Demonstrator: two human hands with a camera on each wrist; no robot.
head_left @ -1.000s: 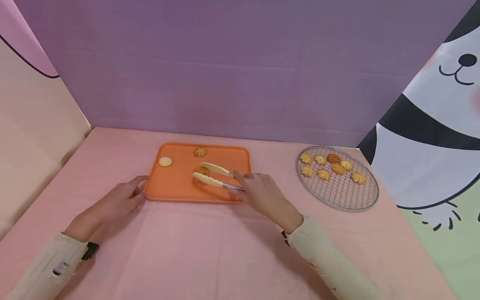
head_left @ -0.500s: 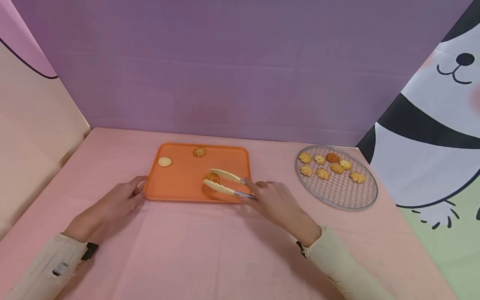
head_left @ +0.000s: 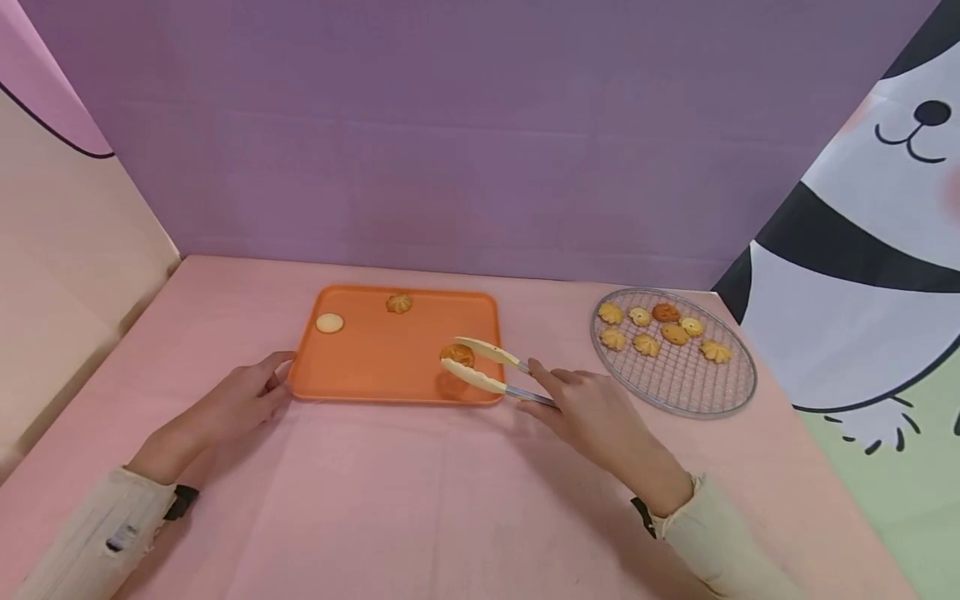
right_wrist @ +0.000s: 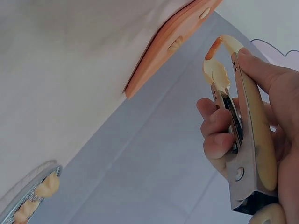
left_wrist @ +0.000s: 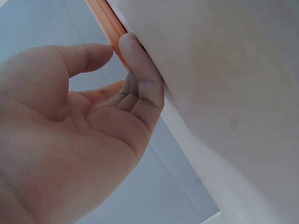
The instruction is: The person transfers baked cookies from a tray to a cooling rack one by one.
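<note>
My right hand point(head_left: 600, 421) grips a pair of metal tongs with cream scalloped tips point(head_left: 476, 379). Pinched between those tips is a golden-brown round cookie point(head_left: 457, 357), held over the right part of the orange tray point(head_left: 375, 367), its shadow falling on the tray below. In the right wrist view the cookie point(right_wrist: 213, 48) shows edge-on between the tong tips. My left hand point(head_left: 225, 408) pinches the tray's left edge near the front corner, thumb and index finger on either side of it. A swirled cookie point(head_left: 399, 303) and a pale round cookie point(head_left: 330, 322) lie on the tray.
To the right stands a round wire cooling rack point(head_left: 690, 400) with several cookies, mostly on its far half. A pink cloth point(head_left: 360, 500) covers the table. A purple wall point(head_left: 450, 150) rises behind, and a panda picture point(head_left: 840, 333) is on the right side wall.
My right hand has moved right and slightly toward me, carrying the tongs and the brown cookie from mid-tray to its right side. My left hand stays at the tray's edge.
</note>
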